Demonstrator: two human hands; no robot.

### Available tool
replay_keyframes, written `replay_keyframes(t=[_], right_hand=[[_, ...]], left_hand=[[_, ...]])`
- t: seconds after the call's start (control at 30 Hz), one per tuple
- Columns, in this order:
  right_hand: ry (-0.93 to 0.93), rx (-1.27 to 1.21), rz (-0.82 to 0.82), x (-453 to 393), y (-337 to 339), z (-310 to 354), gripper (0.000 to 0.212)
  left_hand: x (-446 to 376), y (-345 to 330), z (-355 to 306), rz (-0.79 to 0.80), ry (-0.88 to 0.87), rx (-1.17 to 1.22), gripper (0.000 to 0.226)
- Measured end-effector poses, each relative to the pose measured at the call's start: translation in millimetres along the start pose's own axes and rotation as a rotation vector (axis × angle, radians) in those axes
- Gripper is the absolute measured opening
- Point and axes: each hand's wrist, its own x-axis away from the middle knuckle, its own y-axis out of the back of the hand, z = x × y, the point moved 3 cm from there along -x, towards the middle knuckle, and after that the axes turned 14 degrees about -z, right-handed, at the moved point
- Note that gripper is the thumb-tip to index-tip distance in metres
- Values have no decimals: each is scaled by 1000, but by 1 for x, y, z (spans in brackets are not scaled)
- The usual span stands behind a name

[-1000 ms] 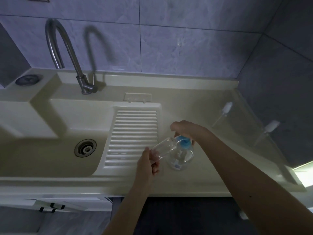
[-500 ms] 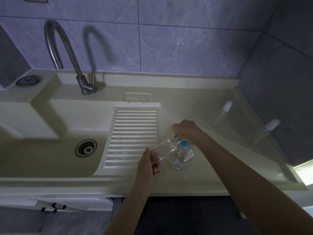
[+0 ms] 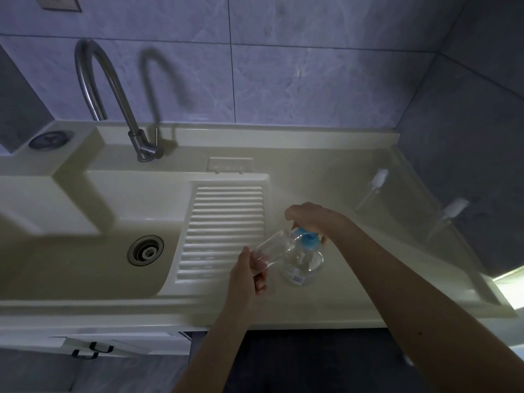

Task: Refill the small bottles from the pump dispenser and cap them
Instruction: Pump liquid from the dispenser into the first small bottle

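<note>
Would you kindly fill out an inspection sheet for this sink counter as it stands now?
Surface: pale counter beside a sink basin with a ribbed washboard.
Job's things: clear pump dispenser with blue pump top, upright on the counter; small clear bottle tilted toward the pump; two capped small bottles at far right.
Clutter: nothing seen.
Hands: left hand holds the small bottle; right hand rests on the pump top.
Cables: nothing seen.
Surroundings: steel tap, grey tiled wall, cabinet handle below.

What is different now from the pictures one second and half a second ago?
Almost nothing. The right hand keeps pressing the blue pump of the dispenser; the left hand keeps the small bottle tilted at the spout. No grip changed.
</note>
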Motion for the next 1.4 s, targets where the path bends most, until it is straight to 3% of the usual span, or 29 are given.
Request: replay_keyframes(t=[0.13, 0.33, 0.5, 0.67, 0.8, 1.03, 1.4], right_hand=[[6, 27, -103, -4, -3, -5, 41], [34, 29, -113, -7, -6, -5, 36], [15, 53, -55, -3, -2, -2, 29], [-28, -3, 48, 0, 1, -1, 45], [18, 53, -43, -2, 1, -1, 30], [51, 19, -123, -9, -9, -5, 35], [1, 31, 54, -1, 1, 1, 43]], left_hand=[[-1, -1, 2, -6, -10, -7, 41], [-1, 2, 5, -8, -11, -11, 41], [-2, 0, 3, -17, -30, -16, 43], [0, -1, 4, -2, -29, -24, 42], [-1, -1, 4, 7, -31, -27, 41], [3, 5, 9, 7, -41, -22, 44], [1, 3, 5, 2, -35, -23, 43]])
